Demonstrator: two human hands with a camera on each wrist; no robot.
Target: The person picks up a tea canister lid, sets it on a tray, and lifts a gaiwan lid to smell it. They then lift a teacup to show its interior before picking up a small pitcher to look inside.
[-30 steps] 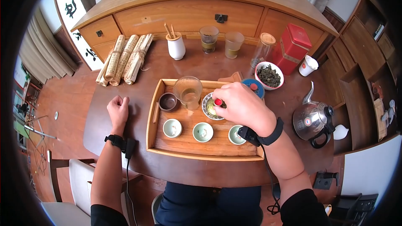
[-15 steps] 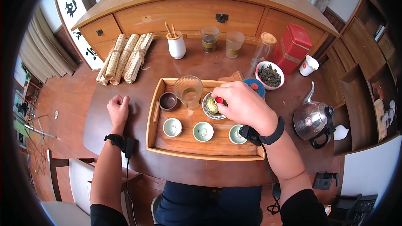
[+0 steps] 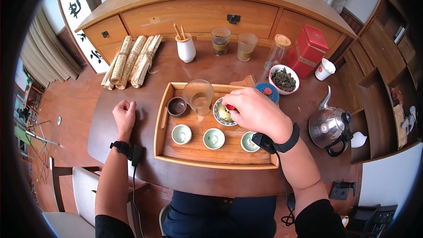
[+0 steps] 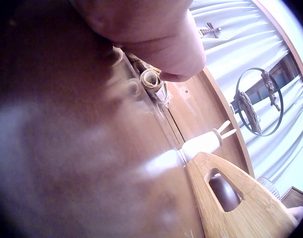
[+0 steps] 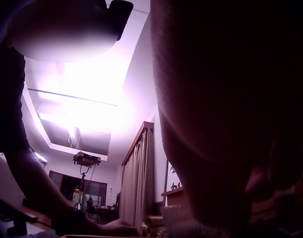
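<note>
My right hand is over a blue-and-white patterned bowl on the wooden tray. Between thumb and fingers it pinches a small red piece, mostly covered by the hand. Yellow-green matter shows inside the bowl, just below the fingertips. Left of the tray, my left hand rests on the table, its fingers loosely curled around nothing. On the tray are a ribbed glass pitcher, a small dark cup and pale green cups along the near side.
A blue lid with a red knob lies by the tray's right back corner, near a bowl of dark tea leaves. A steel kettle stands at right. Behind are a red tin, glasses, a white tool holder and bamboo scrolls.
The red piece in my right fingers shifts and turns slightly over the bowl, and is now more covered by the fingers. The left hand stays where it was.
</note>
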